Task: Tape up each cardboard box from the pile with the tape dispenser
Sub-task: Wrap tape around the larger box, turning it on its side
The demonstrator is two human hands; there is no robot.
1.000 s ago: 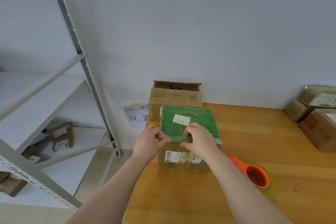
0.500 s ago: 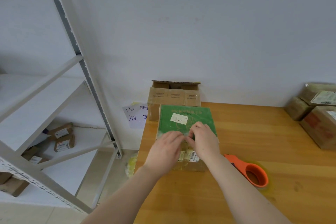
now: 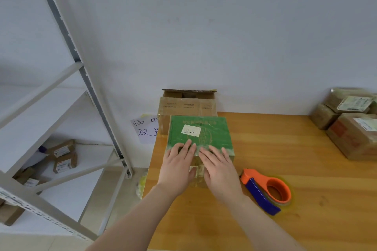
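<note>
A cardboard box with a green top [image 3: 201, 131] and a white label stands on the wooden table [image 3: 285, 149] near its left edge. My left hand [image 3: 178, 166] and my right hand [image 3: 219, 167] lie side by side with straight fingers, pressing flat on the box's near top edge and front face. An orange tape dispenser [image 3: 269, 190] with a blue blade guard lies on the table just right of my right hand, untouched.
An open cardboard box [image 3: 187, 104] stands behind the green one against the wall. Wrapped parcels [image 3: 353, 126] are stacked at the table's right end. A grey metal shelf rack [image 3: 67, 108] with small boxes stands to the left, beside a handwritten paper sign [image 3: 145, 128].
Both hands went from pinching at the box's near top edge to lying flat with fingers spread over that edge. The dispenser has stayed where it was.
</note>
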